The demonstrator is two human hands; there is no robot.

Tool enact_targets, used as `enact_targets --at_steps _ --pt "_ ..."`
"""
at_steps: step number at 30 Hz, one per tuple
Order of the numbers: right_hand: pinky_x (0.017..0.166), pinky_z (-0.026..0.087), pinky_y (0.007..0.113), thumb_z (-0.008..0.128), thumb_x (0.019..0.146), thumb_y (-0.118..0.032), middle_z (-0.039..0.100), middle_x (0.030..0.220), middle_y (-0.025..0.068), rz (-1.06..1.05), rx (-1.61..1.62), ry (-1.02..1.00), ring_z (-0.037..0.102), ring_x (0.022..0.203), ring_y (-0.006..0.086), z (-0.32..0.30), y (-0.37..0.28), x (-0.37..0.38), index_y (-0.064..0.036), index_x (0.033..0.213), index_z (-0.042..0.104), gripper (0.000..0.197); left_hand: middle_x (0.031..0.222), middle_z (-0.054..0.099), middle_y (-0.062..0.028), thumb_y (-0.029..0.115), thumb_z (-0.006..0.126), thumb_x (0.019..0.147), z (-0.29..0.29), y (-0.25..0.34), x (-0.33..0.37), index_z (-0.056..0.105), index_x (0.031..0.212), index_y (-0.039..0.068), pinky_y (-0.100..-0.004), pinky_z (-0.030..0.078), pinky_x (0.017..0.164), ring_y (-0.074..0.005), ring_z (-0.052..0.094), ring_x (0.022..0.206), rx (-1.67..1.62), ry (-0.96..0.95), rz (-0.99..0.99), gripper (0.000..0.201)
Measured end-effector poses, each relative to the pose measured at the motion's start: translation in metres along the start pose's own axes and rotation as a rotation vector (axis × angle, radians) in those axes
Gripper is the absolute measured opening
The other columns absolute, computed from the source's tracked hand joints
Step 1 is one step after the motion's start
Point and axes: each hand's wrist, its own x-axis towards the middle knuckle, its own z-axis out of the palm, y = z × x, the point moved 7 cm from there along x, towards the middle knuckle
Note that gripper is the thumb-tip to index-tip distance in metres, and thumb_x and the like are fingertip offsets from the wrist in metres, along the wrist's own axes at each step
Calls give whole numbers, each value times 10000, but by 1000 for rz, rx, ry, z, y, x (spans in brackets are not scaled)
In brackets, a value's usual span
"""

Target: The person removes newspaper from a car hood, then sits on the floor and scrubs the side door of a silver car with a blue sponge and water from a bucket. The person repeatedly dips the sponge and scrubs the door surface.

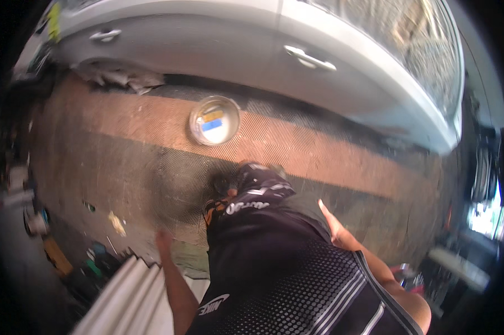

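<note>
My left hand hangs low at my left side, apart from anything I can make out. Motion blurs its fingers. Beside my right thigh is my right hand, with a finger or thumb stretched out along the shorts and no object visible in it. Ahead on the floor stands a round, see-through bucket with a pale inside. In it are a yellow-brown rectangular piece and a blue one; their material is unclear.
A silver-grey car with two door handles spans the far side, with crumpled sheeting by its lower left. Ribbed mats in orange-brown and dark grey cover the floor. White corrugated material stands at the lower left.
</note>
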Motion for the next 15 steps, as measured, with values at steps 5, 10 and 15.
enact_targets --at_steps 5,10,15 --pt "1153 468 439 701 948 -644 543 1542 210 -178 122 69 545 1397 313 29 24 39 33 1543 479 928 980 702 -35 130 588 1038 -106 165 157 695 1189 42 -283 503 646 -108 627 757 -253 -116 16 205" --pt "1112 498 400 741 939 -604 586 1494 193 -223 178 165 590 1334 287 73 15 63 46 1507 510 894 938 676 -32 169 617 1055 -78 305 205 675 1313 19 -302 532 712 -122 622 778 3 -166 191 305" --pt "1153 449 397 676 946 -680 551 1541 177 -191 202 90 537 1397 278 117 -3 49 25 1520 508 924 1219 722 -196 196 605 1033 22 368 180 662 1331 -10 -410 542 983 -338 703 1105 351 -507 715 367"
